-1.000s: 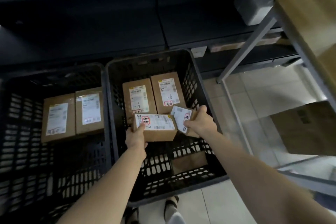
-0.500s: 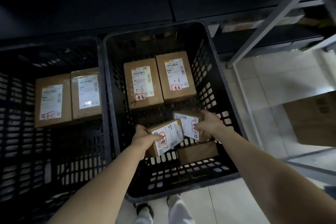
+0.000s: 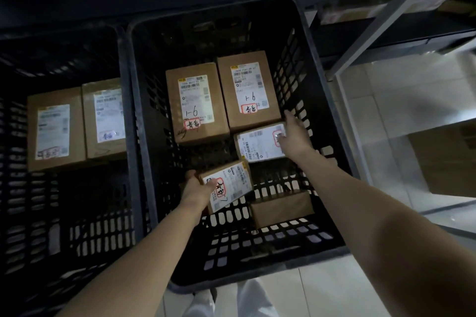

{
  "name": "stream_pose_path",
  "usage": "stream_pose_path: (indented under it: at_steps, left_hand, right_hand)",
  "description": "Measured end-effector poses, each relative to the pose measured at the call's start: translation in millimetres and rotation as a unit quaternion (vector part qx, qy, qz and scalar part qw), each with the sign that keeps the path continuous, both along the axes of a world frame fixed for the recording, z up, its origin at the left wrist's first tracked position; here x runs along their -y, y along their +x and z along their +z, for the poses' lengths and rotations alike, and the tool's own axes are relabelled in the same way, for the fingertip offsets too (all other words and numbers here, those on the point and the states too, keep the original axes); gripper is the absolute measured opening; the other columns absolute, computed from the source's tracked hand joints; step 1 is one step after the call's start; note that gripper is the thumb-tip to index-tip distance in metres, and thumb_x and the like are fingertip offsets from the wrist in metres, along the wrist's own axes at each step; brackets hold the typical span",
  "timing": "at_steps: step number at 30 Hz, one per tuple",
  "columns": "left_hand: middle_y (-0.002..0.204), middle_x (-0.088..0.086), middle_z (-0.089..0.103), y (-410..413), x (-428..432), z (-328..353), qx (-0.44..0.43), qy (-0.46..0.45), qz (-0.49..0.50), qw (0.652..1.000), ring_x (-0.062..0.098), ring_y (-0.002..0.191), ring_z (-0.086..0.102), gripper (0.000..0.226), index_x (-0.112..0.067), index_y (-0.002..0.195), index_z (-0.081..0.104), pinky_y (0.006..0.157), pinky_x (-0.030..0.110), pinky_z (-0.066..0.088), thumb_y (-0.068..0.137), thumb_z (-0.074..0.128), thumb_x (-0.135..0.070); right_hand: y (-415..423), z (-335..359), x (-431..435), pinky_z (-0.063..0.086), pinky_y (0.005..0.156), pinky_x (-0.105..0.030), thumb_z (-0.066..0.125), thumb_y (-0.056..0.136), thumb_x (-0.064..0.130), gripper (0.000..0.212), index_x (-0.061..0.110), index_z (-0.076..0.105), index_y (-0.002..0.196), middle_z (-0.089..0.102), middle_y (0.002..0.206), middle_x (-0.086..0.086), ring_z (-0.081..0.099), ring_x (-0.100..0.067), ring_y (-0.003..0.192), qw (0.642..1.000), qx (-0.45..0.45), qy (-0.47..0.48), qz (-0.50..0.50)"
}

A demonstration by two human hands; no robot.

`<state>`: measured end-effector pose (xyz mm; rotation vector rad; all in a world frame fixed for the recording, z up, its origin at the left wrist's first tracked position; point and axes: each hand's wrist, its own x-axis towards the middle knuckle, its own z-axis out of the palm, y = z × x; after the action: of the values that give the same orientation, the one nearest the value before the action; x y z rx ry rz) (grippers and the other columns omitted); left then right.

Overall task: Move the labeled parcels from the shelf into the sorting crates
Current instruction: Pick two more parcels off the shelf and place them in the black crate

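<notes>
The big black crate point(image 3: 304, 41) in front of me held every parcel I was handling; a second crate point(image 3: 59, 33) stood just beside it on my left, its near and left parts cut off and lost in shadow. At the back of the big crate two large labeled boxes point(image 3: 197, 103) lay side by side, touching. Just in front of the right one lay a smaller parcel point(image 3: 257, 145), label up, on the crate floor. My right hand point(image 3: 293, 134) rested on its right end, fingers lying on the label, thumb spread clear: released, not grasping. Nearer me, my left hand point(image 3: 197, 188) grasped the tilted parcel point(image 3: 229, 185) by its left end, thumb on the label, the other fingers hidden beneath. It hung inside the crate, apart from the rest. A plain brown parcel point(image 3: 282, 207) lay near the front wall. The labels' small print was too blurred to read.
</notes>
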<state>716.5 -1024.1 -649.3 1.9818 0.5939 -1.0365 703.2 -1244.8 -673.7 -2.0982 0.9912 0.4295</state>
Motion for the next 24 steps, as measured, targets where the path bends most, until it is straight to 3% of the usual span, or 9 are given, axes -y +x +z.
stream_pose_path:
  at_steps: [2,4,7,9,12,15,20,24]
  left_hand:
    - [0.129,0.016,0.055,2.7,0.9,-7.8,0.000,-0.001,0.009,1.000,0.032,0.114,0.055,0.051,-0.008,0.139,0.030,0.082,0.030,0.041,0.095,0.053,-0.012]
    - [0.129,0.016,0.054,4.3,-1.1,-14.7,0.001,-0.003,0.020,1.000,0.031,0.110,0.057,0.053,-0.012,0.141,0.028,0.081,0.032,0.043,0.095,0.053,-0.014]
    - [0.126,0.017,0.056,5.3,-5.6,-21.2,0.014,-0.006,0.036,0.999,0.029,0.099,0.058,0.049,-0.014,0.138,0.031,0.080,0.035,0.048,0.094,0.053,-0.015]
    - [0.123,0.018,0.057,6.7,-6.6,-24.1,0.023,-0.010,0.049,0.998,0.028,0.096,0.060,0.043,-0.015,0.133,0.036,0.074,0.034,0.050,0.094,0.054,-0.017]
    - [0.116,0.017,0.060,7.0,-5.0,-23.5,0.045,-0.027,0.079,0.996,0.026,0.088,0.061,0.030,-0.012,0.122,0.041,0.064,0.028,0.048,0.095,0.053,-0.018]
    - [0.112,0.015,0.061,4.3,-1.1,-20.0,0.056,-0.049,0.086,0.993,0.020,0.082,0.060,0.034,-0.011,0.127,0.039,0.058,0.024,0.046,0.096,0.050,-0.018]
    - [0.107,0.014,0.061,-2.3,2.0,-15.1,0.061,-0.075,0.092,0.991,0.020,0.078,0.061,0.032,-0.010,0.125,0.039,0.061,0.027,0.049,0.096,0.051,-0.015]
    - [0.103,0.010,0.060,-5.8,-3.0,-9.7,0.050,-0.075,0.049,0.995,0.013,0.072,0.058,0.031,-0.012,0.125,0.039,0.056,0.025,0.045,0.096,0.051,-0.017]
  right_hand:
    - [-2.7,-4.4,-9.2,0.037,0.111,-0.045,0.053,0.092,0.000,0.070,0.022,0.023,0.151,0.012,0.159,-0.014,0.022,-0.033,0.144,0.987,0.002,-0.126,0.102]
    - [-10.9,-9.0,-22.0,0.027,0.116,-0.052,0.061,0.087,0.005,0.070,0.023,0.030,0.147,0.009,0.158,-0.012,0.007,-0.037,0.147,0.960,-0.004,-0.206,0.191]
    - [-20.2,-24.7,-29.7,0.012,0.116,-0.060,0.066,0.081,0.003,0.087,0.025,0.018,0.150,-0.006,0.159,-0.012,-0.016,-0.043,0.144,0.933,-0.077,-0.226,0.269]
    - [-20.0,-31.0,-27.3,0.007,0.116,-0.059,0.068,0.079,0.002,0.098,0.026,0.007,0.153,-0.011,0.159,-0.014,-0.020,-0.045,0.143,0.923,-0.103,-0.233,0.288]
    - [-20.0,-34.9,-25.9,0.012,0.116,-0.055,0.073,0.078,0.011,0.099,0.026,0.009,0.152,0.011,0.155,-0.015,0.003,-0.041,0.145,0.905,-0.096,-0.290,0.296]
    - [-22.6,-41.5,-29.6,0.027,0.109,-0.048,0.067,0.083,0.017,0.092,0.022,0.007,0.153,0.032,0.142,-0.014,0.031,-0.035,0.133,0.891,-0.091,-0.319,0.309]
    - [-24.0,-49.9,-35.0,0.034,0.107,-0.046,0.063,0.085,0.011,0.088,0.017,0.008,0.153,0.032,0.140,-0.016,0.034,-0.035,0.130,0.918,-0.113,-0.238,0.297]
    - [-20.6,-32.1,-24.0,0.043,0.103,-0.043,0.050,0.091,0.004,0.062,0.013,0.027,0.148,0.033,0.144,-0.016,0.038,-0.034,0.130,0.968,-0.091,-0.147,0.180]
